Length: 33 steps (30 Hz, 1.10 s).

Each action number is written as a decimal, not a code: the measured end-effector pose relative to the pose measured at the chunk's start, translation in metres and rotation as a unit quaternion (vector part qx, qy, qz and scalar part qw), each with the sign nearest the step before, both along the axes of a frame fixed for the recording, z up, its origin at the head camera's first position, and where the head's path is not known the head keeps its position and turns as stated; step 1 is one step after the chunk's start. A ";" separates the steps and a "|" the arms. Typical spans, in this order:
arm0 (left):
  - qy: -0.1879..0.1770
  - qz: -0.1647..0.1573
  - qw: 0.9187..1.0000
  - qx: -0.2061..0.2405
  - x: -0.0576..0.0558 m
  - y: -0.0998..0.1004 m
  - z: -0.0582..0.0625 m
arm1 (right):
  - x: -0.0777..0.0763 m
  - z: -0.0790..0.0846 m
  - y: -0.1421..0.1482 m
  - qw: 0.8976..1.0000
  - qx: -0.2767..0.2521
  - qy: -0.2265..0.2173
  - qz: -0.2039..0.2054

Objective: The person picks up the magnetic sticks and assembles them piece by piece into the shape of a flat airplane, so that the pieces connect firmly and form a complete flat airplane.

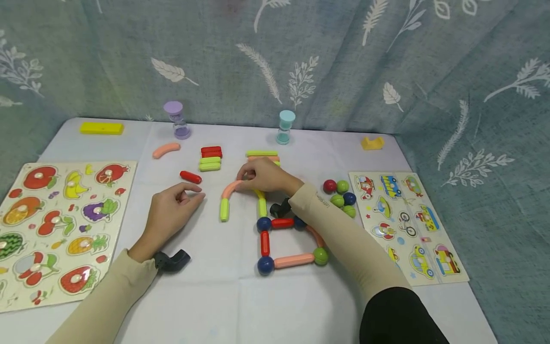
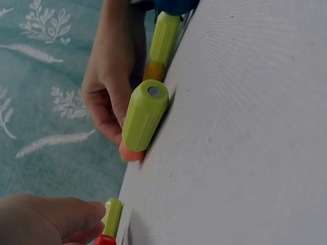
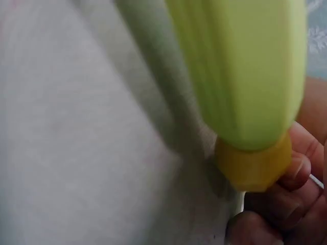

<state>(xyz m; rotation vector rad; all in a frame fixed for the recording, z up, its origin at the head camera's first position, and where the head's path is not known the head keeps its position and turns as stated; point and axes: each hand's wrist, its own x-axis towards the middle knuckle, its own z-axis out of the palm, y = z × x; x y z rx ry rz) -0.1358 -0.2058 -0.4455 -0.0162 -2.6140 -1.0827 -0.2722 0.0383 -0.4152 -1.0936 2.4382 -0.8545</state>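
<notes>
My right hand (image 1: 270,176) pinches the end of a curved orange magnetic stick (image 1: 229,188), whose other end meets a straight green stick (image 1: 224,210). Beside that hand, a curved yellow stick (image 1: 259,194) joins another green stick (image 1: 262,209), which reaches a blue ball (image 1: 264,224). Below lies a closed frame of red sticks (image 1: 265,243), blue and green balls and a straight salmon stick (image 1: 294,260). Holding nothing, my left hand (image 1: 174,210) hovers left of the curved stick, its fingers loosely bent, near a loose red stick (image 1: 190,177).
Several red and green sticks (image 1: 210,164) lie behind, with a loose curved stick (image 1: 166,150). Balls (image 1: 337,200) cluster at right. Puzzle boards with fruit (image 1: 56,282) and vehicles (image 1: 404,239) flank the work. A purple hourglass (image 1: 177,119) and a teal hourglass (image 1: 285,126) stand at the back.
</notes>
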 end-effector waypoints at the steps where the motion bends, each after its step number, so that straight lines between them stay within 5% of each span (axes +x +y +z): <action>1: -0.001 0.001 1.000 0.001 0.000 0.000 0.000 | 0.002 0.000 0.001 1.000 0.004 0.005 -0.005; 6: -0.009 0.005 1.000 0.003 0.001 0.000 -0.002 | 0.010 0.006 0.007 0.998 0.044 0.034 -0.040; 15: -0.016 0.001 1.000 0.000 0.000 0.000 0.001 | 0.038 0.039 0.040 0.985 0.142 0.064 -0.072; 19: -0.032 0.003 0.999 -0.003 0.001 0.001 0.000 | 0.072 0.047 0.059 0.986 0.132 0.056 -0.085; 26: -0.034 0.000 0.999 -0.006 0.003 0.001 0.000 | 0.154 0.044 0.076 0.995 0.026 0.073 -0.057; 33: -0.017 -0.020 1.000 -0.004 -0.004 0.001 0.006 | 0.206 0.019 0.076 0.979 -0.074 0.189 -0.031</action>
